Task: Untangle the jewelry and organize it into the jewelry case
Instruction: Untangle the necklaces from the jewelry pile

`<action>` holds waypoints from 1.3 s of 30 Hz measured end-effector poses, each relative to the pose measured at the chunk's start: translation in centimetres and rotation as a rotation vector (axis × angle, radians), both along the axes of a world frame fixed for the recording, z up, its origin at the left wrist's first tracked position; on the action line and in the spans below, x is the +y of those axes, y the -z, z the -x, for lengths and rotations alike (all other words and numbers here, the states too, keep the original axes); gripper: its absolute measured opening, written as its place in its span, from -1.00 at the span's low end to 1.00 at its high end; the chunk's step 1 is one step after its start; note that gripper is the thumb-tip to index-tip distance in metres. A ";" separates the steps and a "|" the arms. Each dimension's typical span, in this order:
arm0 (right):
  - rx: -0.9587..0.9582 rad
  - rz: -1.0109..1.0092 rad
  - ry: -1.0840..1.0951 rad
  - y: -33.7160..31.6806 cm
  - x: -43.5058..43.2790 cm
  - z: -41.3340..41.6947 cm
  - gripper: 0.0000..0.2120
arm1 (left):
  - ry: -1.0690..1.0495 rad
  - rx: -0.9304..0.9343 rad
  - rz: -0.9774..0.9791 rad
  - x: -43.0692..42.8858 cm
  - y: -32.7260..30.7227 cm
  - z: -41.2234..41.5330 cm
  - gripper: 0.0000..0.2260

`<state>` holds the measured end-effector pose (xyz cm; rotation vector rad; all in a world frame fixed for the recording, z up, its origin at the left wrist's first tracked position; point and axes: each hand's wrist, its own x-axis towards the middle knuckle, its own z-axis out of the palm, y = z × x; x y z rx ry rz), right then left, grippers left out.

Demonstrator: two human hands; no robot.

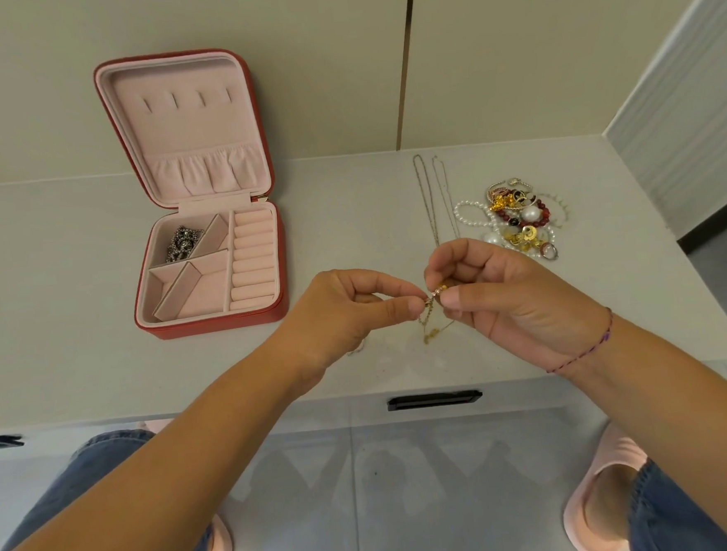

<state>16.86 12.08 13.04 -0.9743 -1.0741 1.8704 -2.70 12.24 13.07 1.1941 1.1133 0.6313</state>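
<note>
Evidently caught in the untangling step. Held a thin gold chain (pixel 431 310) just above the near part of the counter (pixel 75 295). Clamped thumb and forefinger of the left hand (pixel 346 306) on one side of its knot, and pinched the other side with the right hand (pixel 505 295), other fingers curled in. Had one dark silver piece (pixel 183 242) already in the far-left compartment of the open case (pixel 214 325), with two long chains (pixel 430 201) laid straight and a tangled pile (pixel 517 221) of pearls, beads and gold bits waiting far right. Probably needed a gentle teasing apart next, not a tug, then a carry left to the case. Could not make out the knot's loops, tiny and half covered by fingertips. Could not tell whether the dangling tail touched the counter.
</note>
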 end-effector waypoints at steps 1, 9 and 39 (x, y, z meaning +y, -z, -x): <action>0.000 -0.006 -0.003 0.0 0.0 0.0 -0.75 | 0.004 0.005 -0.002 0.0 0.0 0.0 -0.77; -0.033 -0.042 -0.008 0.0 0.0 -0.1 -0.75 | 0.023 0.006 -0.031 -0.3 0.1 -0.1 -0.89; -0.441 -0.233 -0.026 -0.8 -0.6 0.5 -0.82 | -0.021 -0.218 0.108 0.3 1.0 0.4 -0.93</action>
